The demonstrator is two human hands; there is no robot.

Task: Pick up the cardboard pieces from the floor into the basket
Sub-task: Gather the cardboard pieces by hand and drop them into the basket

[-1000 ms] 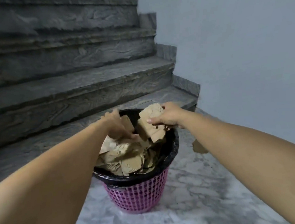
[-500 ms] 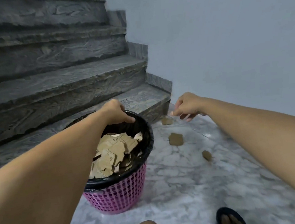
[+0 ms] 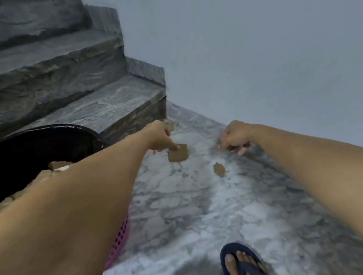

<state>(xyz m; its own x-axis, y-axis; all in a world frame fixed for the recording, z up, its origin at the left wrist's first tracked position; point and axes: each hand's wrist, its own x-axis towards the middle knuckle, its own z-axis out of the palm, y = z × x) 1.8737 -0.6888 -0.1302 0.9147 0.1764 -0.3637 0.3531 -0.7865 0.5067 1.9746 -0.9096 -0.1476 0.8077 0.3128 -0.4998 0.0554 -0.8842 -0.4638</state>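
The left hand [image 3: 160, 137] touches the larger cardboard piece [image 3: 178, 154] on the floor [image 3: 204, 212] beside the basket [image 3: 44, 136], the right hand [image 3: 234, 137] hangs loosely curled and empty; it looks light, stiff, best pinched at an edge

floor [image 3: 203, 201]: grey marble | on it: cardboard pieces [image 3: 178, 154], basket [image 3: 119, 239], sandalled foot [image 3: 242, 265]

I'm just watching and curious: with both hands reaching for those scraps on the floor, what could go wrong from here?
The smaller cardboard scrap lies flat on the marble floor, so it may be hard to pinch up. A third piece sits half hidden behind the left hand near the bottom step and could be missed. The left forearm also crosses the full basket, so it might nudge it.
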